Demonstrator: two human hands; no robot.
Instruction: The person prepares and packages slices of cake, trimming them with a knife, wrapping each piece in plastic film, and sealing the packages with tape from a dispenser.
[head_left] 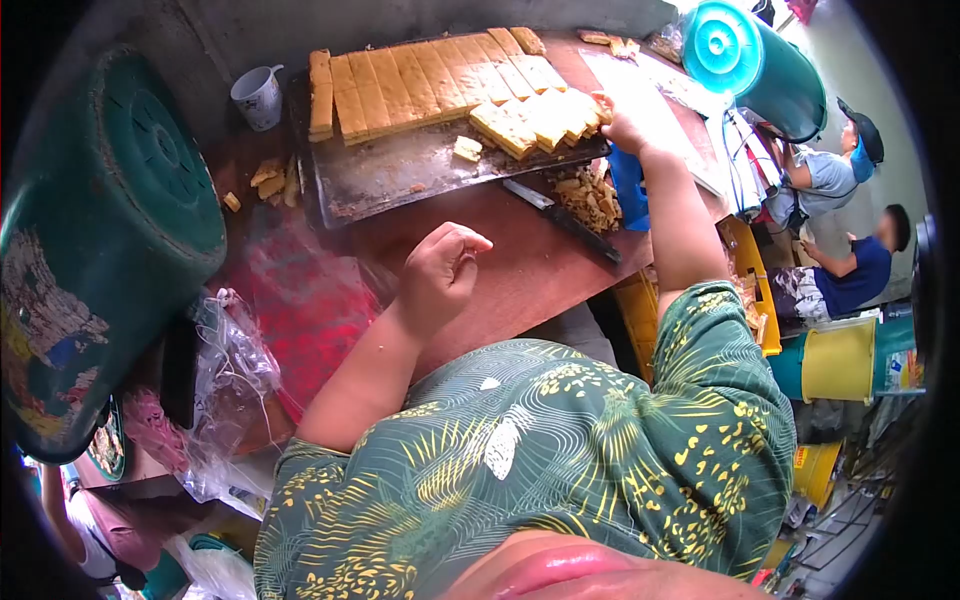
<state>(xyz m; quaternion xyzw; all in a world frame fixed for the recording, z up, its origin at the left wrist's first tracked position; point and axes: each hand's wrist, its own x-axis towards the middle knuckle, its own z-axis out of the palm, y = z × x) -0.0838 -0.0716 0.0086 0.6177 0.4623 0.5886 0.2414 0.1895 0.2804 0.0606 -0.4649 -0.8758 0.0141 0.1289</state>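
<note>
A dark baking tray [390, 180] lies on the reddish table and holds a block of sliced yellow cake [420, 80]. Several cut slices [535, 122] lean in a row at its right end, and a small loose piece [467, 149] rests on the bare part. My right hand [628, 122] is at the right end of the leaning slices, its fingers bent against the last one; whether it grips that slice is unclear. Over the table in front of the tray, my left hand [447, 262] hovers with curled fingers and nothing visible in it. A knife [565, 220] lies beside crumbs [588, 197].
A large green bucket [150, 180] stands at the left near a white mug [258, 98]. Red plastic [300, 310] covers the table's left side. A yellow crate [755, 285] is at the right. Two people [865, 255] are farther right; another person [105, 530] is at the lower left.
</note>
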